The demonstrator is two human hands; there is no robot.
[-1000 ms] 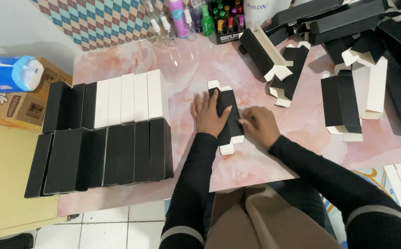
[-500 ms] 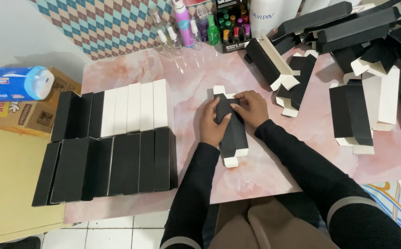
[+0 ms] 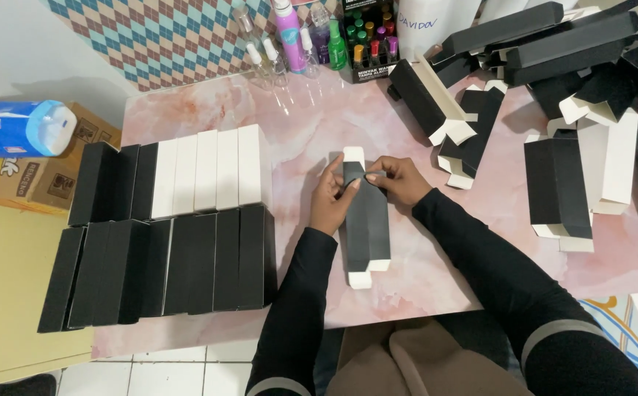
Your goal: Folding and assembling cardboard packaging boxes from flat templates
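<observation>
Both hands have slid to the far end of the black carton [image 3: 366, 224]; my left hand [image 3: 331, 196] and right hand [image 3: 399, 178] pinch its top flap. It lies mid-bench [image 3: 311, 117], finished cartons [image 3: 179, 242] at nine o'clock, flat blanks [image 3: 575, 176] at two.

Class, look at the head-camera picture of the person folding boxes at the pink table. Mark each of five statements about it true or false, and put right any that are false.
1. Both hands are on one long black box. True: the left hand and right hand meet at its far end.
2. That box stands upright. False: it lies flat on the pink marble table.
3. Rows of finished boxes lie to the person's left. True.
4. Every box in those rows shows black. False: several in the far row show white.
5. The unfolded boxes are piled to the left. False: they lie to the right and in the far right corner.
</observation>
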